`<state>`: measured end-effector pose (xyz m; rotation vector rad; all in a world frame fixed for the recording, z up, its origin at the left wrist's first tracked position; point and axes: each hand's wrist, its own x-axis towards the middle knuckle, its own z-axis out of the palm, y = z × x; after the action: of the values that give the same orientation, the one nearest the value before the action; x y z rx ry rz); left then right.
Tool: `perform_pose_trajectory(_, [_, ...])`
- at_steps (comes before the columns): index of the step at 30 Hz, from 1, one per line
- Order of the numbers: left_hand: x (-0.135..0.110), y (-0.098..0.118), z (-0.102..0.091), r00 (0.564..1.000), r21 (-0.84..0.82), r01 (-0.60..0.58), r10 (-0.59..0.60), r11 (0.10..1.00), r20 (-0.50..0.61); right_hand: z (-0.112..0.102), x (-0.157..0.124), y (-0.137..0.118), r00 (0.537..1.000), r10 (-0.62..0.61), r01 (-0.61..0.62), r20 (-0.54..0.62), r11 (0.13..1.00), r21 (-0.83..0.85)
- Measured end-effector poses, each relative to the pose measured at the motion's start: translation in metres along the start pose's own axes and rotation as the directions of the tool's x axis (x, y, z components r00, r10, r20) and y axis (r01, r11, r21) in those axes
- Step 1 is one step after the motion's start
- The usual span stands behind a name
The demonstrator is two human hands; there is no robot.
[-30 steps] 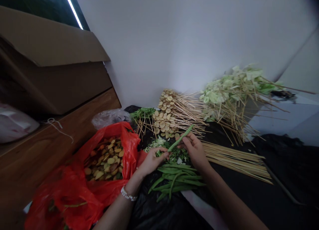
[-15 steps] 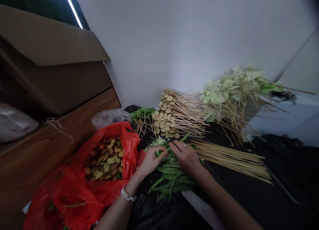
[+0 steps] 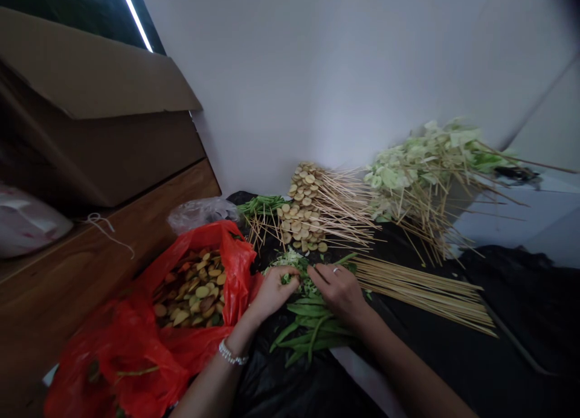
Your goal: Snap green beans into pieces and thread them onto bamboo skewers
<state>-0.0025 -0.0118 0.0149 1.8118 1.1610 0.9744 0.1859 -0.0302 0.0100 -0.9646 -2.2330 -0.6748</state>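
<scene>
Right hand (image 3: 341,290) has sunk; it holds one green bean (image 3: 348,258).

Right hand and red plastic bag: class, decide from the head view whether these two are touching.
Apart: the head view shows the right hand clear of the red plastic bag, with the left hand between them.

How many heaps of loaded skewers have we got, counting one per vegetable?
3: the green-bean skewers at the back, left of centre; the potato-like slice skewers just right of them; the leafy skewers farther right by the wall. Others may be hidden.
</scene>
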Motion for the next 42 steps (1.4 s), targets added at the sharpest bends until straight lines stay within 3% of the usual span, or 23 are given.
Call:
perform_pose_trajectory(3, [-0.001, -0.002, 0.003, 0.994, -0.209, 0.108, -0.112, 0.972, -0.005, 0.001, -0.001, -0.003, 0.999, 0.023, -0.021, -0.047, 0.999, 0.043])
perform_pose_trajectory(7, [-0.002, -0.003, 0.006, 0.963, -0.489, 0.256, -0.267, 0.834, 0.050, 0.005, -0.003, -0.008, 0.988, 0.084, -0.060, -0.132, 0.983, 0.176])
perform_pose_trajectory(9, [-0.002, -0.001, 0.006, 0.960, -0.535, 0.266, -0.269, 0.802, 0.075, 0.007, -0.002, -0.010, 0.978, 0.145, -0.100, -0.151, 0.958, 0.269])
perform_pose_trajectory(12, [-0.001, 0.004, 0.003, 0.966, -0.472, 0.251, -0.247, 0.845, 0.072, 0.005, 0.001, -0.011, 0.949, 0.282, -0.193, -0.140, 0.872, 0.449])
perform_pose_trajectory(14, [0.000, 0.005, 0.000, 0.969, -0.404, 0.241, -0.243, 0.883, 0.046, 0.000, 0.004, -0.008, 0.897, 0.432, -0.310, -0.097, 0.769, 0.560])
perform_pose_trajectory(16, [0.001, 0.002, -0.003, 0.971, -0.350, 0.225, -0.237, 0.909, 0.009, -0.005, 0.007, -0.001, 0.798, 0.603, -0.456, -0.003, 0.607, 0.650])
perform_pose_trajectory(19, [0.004, -0.006, -0.004, 0.972, -0.264, 0.207, -0.229, 0.942, -0.057, -0.011, 0.011, 0.012, 0.614, 0.761, -0.548, 0.209, 0.220, 0.807])
perform_pose_trajectory(21, [0.005, -0.011, -0.003, 0.970, -0.199, 0.206, -0.227, 0.958, -0.089, -0.013, 0.013, 0.019, 0.537, 0.778, -0.503, 0.326, -0.015, 0.864])
perform_pose_trajectory(24, [0.005, -0.012, -0.001, 0.975, -0.173, 0.192, -0.208, 0.966, -0.081, -0.013, 0.015, 0.023, 0.510, 0.749, -0.463, 0.423, -0.176, 0.869])
perform_pose_trajectory(27, [0.003, -0.005, -0.002, 0.986, -0.217, 0.149, -0.161, 0.965, -0.035, -0.010, 0.017, 0.017, 0.509, 0.703, -0.468, 0.497, -0.258, 0.845])
perform_pose_trajectory(32, [-0.001, 0.008, -0.003, 0.989, -0.236, 0.043, -0.009, 0.971, 0.145, 0.000, 0.016, 0.004, 0.534, 0.623, -0.468, 0.572, -0.345, 0.813])
perform_pose_trajectory(35, [-0.001, 0.008, -0.002, 0.985, -0.195, 0.015, 0.019, 0.981, 0.172, 0.004, 0.013, 0.003, 0.550, 0.633, -0.496, 0.545, -0.277, 0.823])
perform_pose_trajectory(37, [0.000, 0.004, -0.001, 0.989, -0.151, 0.000, 0.022, 0.988, 0.144, 0.005, 0.010, 0.006, 0.555, 0.727, -0.528, 0.403, -0.066, 0.847])
perform_pose_trajectory(38, [0.000, 0.002, -0.001, 0.992, -0.120, -0.012, 0.027, 0.993, 0.121, 0.004, 0.009, 0.008, 0.582, 0.763, -0.547, 0.280, 0.112, 0.830])
perform_pose_trajectory(39, [0.001, 0.000, -0.001, 0.995, -0.083, -0.028, 0.036, 0.996, 0.097, 0.002, 0.008, 0.010, 0.637, 0.757, -0.556, 0.144, 0.322, 0.767])
perform_pose_trajectory(40, [0.001, -0.002, 0.000, 0.996, -0.041, -0.048, 0.051, 0.998, 0.076, 0.000, 0.007, 0.012, 0.722, 0.691, -0.538, 0.032, 0.532, 0.654])
perform_pose_trajectory(42, [0.002, -0.006, 0.000, 0.994, 0.051, -0.097, 0.094, 0.994, 0.052, -0.003, 0.006, 0.012, 0.902, 0.430, -0.390, -0.023, 0.838, 0.381])
